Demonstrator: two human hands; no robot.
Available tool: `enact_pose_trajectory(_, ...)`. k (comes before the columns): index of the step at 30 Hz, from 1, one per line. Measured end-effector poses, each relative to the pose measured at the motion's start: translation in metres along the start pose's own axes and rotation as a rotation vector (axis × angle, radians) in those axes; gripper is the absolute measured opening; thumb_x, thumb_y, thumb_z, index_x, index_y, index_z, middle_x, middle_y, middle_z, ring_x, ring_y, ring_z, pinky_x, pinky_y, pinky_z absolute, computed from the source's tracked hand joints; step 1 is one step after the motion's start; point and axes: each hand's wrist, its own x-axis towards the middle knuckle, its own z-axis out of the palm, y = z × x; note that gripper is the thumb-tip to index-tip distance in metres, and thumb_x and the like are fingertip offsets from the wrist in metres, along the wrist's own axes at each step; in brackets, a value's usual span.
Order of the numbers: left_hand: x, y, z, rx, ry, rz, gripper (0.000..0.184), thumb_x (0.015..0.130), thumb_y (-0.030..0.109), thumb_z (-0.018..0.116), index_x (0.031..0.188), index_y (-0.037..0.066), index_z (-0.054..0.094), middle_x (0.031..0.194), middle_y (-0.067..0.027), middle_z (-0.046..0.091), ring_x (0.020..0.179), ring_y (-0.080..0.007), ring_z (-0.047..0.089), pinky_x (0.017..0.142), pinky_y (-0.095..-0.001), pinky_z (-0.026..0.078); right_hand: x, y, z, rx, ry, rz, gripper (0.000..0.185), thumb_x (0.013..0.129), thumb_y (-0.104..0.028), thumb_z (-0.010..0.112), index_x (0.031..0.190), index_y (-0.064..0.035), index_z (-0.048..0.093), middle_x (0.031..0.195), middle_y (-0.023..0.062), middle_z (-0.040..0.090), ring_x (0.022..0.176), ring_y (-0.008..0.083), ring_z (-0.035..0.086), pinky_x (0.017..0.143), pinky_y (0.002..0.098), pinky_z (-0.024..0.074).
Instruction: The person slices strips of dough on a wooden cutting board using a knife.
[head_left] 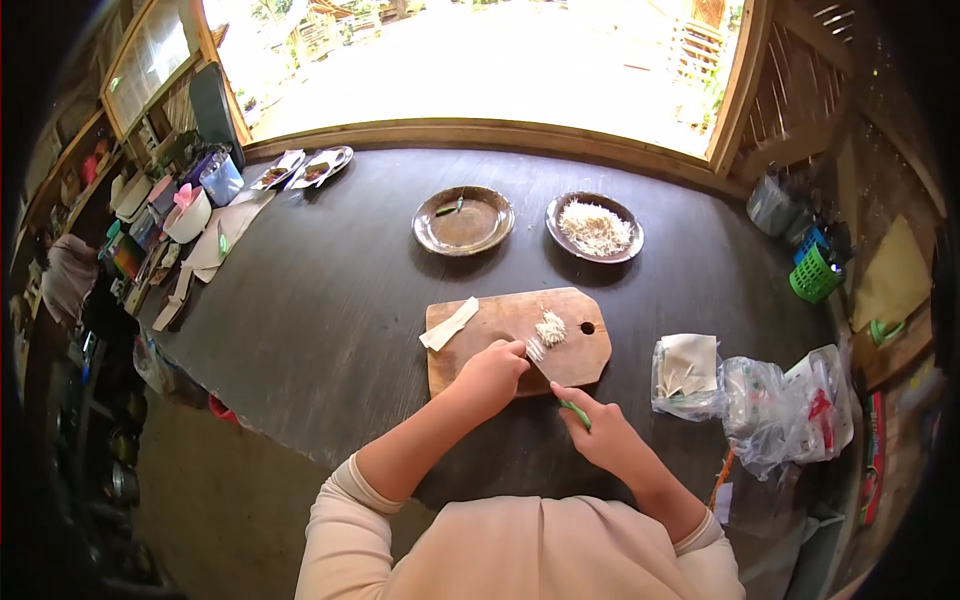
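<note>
Right grip (597, 425) is clamping around the handle of my green-handled knife (574, 411), just off the near edge of the wooden cutting board (490, 318); blade is slanting away over the board. Left grip (493, 377) is reaching over the board's near edge, fingertips bending down beside the blade and white strips (536, 350); can't tell if I'm pinching anything there. Strips are lying mid-board; a small heap of white shreds (550, 328) is sitting toward the board's holed end. Pale flat piece (451, 323) is resting on the board's left end. On the dark surface (330, 300), beyond the board's left half, a brown plate (478, 232) is holding green pieces; beyond its right half, a dish (598, 257) is holding more shreds. Plastic bags (780, 420) are lying right of the board.
</note>
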Motion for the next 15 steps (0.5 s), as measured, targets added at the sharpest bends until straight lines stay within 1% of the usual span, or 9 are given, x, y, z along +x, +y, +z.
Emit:
enact_pose_trajectory(1, 0.0, 0.001, 0.0, 0.001, 0.004, -0.006, 0.013, 0.075, 0.002, 0.062, 0.086, 0.003, 0.07, 0.097, -0.0103, 0.061, 0.099, -0.0312, 0.06, 0.087, -0.0395, 0.051, 0.002, 0.003, 0.003, 0.008, 0.003, 0.006, 0.04, 0.095, -0.013, 0.059, 0.135, -0.016, 0.055, 0.085, 0.0268, 0.065, 0.072, 0.0433, 0.065, 0.063, 0.0372, 0.0513)
enact_pose_trajectory(3, 0.001, 0.0, 0.002, 0.004, -0.006, 0.007, 0.013, 0.075, 0.002, 0.061, 0.085, 0.003, 0.07, 0.097, -0.0107, 0.061, 0.099, -0.0315, 0.06, 0.087, -0.0395, 0.051, 0.007, 0.009, 0.011, -0.063, 0.045, -0.08, 0.04, 0.095, -0.013, 0.059, 0.134, -0.0154, 0.055, 0.083, 0.0268, 0.065, 0.072, 0.0427, 0.065, 0.062, 0.0348, 0.0503)
enact_pose_trajectory(4, 0.001, -0.001, 0.001, 0.005, -0.005, 0.016, 0.012, 0.075, 0.002, 0.061, 0.084, 0.002, 0.07, 0.096, -0.0111, 0.061, 0.098, -0.0318, 0.06, 0.087, -0.0396, 0.051, 0.005, 0.008, 0.01, -0.06, 0.052, -0.079, 0.04, 0.095, -0.013, 0.059, 0.134, -0.0154, 0.055, 0.083, 0.0268, 0.065, 0.072, 0.0427, 0.065, 0.062, 0.0348, 0.0503)
enact_pose_trajectory(6, 0.0, 0.001, -0.002, 0.003, -0.004, 0.022, 0.013, 0.075, 0.002, 0.061, 0.084, 0.002, 0.07, 0.096, -0.0114, 0.061, 0.097, -0.032, 0.06, 0.087, -0.0399, 0.051, 0.002, 0.005, 0.006, 0.058, 0.057, -0.099, 0.039, 0.095, -0.012, 0.059, 0.134, -0.0155, 0.056, 0.08, 0.0264, 0.064, 0.071, 0.0425, 0.065, 0.061, 0.0348, 0.05)
enact_pose_trajectory(12, -0.002, 0.0, 0.001, -0.02, 0.028, 0.022, 0.013, 0.075, 0.0, 0.059, 0.084, 0.002, 0.069, 0.095, -0.0118, 0.062, 0.096, -0.0326, 0.06, 0.086, -0.0405, 0.051, -0.005, -0.007, -0.003, 0.035, -0.013, 0.011, 0.039, 0.095, -0.012, 0.059, 0.134, -0.0156, 0.056, 0.081, 0.0262, 0.064, 0.072, 0.0425, 0.065, 0.063, 0.0358, 0.0508)
enact_pose_trajectory(13, -0.001, 0.0, 0.001, -0.038, 0.048, 0.028, 0.013, 0.075, -0.001, 0.059, 0.083, 0.001, 0.068, 0.095, -0.0118, 0.062, 0.096, -0.0327, 0.06, 0.086, -0.0406, 0.051, -0.002, -0.004, -0.001, 0.04, -0.013, 0.014, 0.039, 0.095, -0.012, 0.059, 0.134, -0.0156, 0.056, 0.081, 0.0262, 0.064, 0.072, 0.0425, 0.065, 0.063, 0.0358, 0.0508)
enact_pose_trajectory(15, 0.0, 0.002, -0.002, -0.031, 0.016, 0.014, 0.014, 0.075, -0.001, 0.059, 0.084, 0.001, 0.069, 0.096, -0.0119, 0.062, 0.097, -0.0326, 0.06, 0.087, -0.0405, 0.051, 0.005, 0.007, 0.006, -0.054, 0.021, -0.048, 0.038, 0.095, -0.013, 0.059, 0.133, -0.0153, 0.056, 0.081, 0.0263, 0.064, 0.071, 0.0406, 0.067, 0.064, 0.036, 0.0512)
